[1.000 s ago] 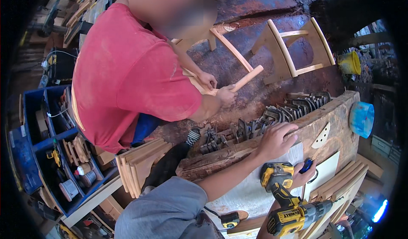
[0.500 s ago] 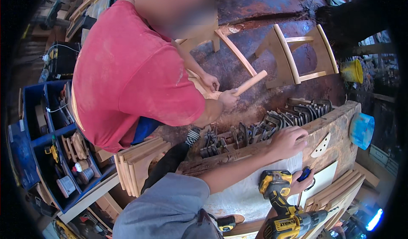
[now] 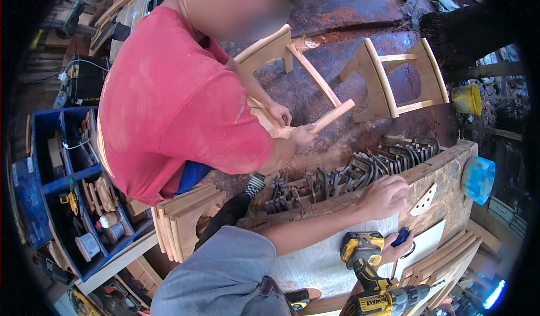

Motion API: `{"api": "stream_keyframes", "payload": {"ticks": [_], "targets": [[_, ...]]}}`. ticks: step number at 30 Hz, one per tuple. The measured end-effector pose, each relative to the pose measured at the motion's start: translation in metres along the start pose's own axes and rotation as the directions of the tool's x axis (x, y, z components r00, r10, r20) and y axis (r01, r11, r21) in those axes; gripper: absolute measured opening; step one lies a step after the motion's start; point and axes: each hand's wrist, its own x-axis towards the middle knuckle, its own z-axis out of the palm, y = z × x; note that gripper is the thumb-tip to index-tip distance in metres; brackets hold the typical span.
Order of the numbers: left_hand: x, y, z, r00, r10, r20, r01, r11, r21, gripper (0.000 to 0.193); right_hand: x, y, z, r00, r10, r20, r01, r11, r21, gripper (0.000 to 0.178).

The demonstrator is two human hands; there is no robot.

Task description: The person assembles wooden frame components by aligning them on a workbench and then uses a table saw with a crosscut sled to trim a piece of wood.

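Note:
My left hand [image 3: 385,196] reaches across in a grey sleeve and rests palm down on the edge of a rough wooden bench [image 3: 444,172], next to a pale curved wooden piece [image 3: 423,199]. My right hand [image 3: 396,249] is closed on a yellow and black cordless drill [image 3: 365,262] just below, with something small and blue [image 3: 400,236] at its fingers. A white board [image 3: 320,260] lies under the drill.
A person in a red shirt [image 3: 169,102] crouches ahead, holding a wooden stick [image 3: 332,116] against a chair part. A wooden chair frame [image 3: 394,80] lies on the floor. Metal clamps [image 3: 349,175] line the bench's far side. A blue tool crate [image 3: 62,175] and stacked wooden parts [image 3: 180,220] stand at the left.
My left hand has slid a little to the right along the bench edge. The drill has stayed in my right hand. The other person has shifted the stick slightly.

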Motion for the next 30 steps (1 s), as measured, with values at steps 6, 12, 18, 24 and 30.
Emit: {"api": "stream_keyframes", "payload": {"ticks": [6,12,18,24,30], "targets": [[-0.002,-0.002,-0.005,0.998,-0.047,0.036,0.046,0.999,0.007,0.037,0.000,-0.001,0.001,1.000,0.013,-0.012,-0.013,1.000,-0.029,0.050],[-0.001,-0.006,0.000,0.990,-0.093,0.110,0.087,0.994,0.063,0.048,-0.001,0.008,0.003,1.000,0.028,-0.007,-0.028,0.999,-0.042,0.050],[-0.002,-0.014,0.013,0.979,-0.101,0.175,0.082,0.990,0.113,0.060,-0.004,0.008,0.004,0.999,0.030,-0.012,-0.030,0.999,-0.044,0.051],[-0.001,-0.016,0.016,0.985,-0.073,0.155,0.059,0.994,0.091,0.063,-0.002,0.006,0.003,1.000,0.002,-0.025,-0.003,0.999,-0.052,0.052],[-0.004,-0.008,0.014,0.992,-0.051,0.115,0.025,0.977,0.214,0.059,0.000,0.009,0.004,1.000,-0.014,-0.027,0.013,1.000,-0.026,0.052]]}}
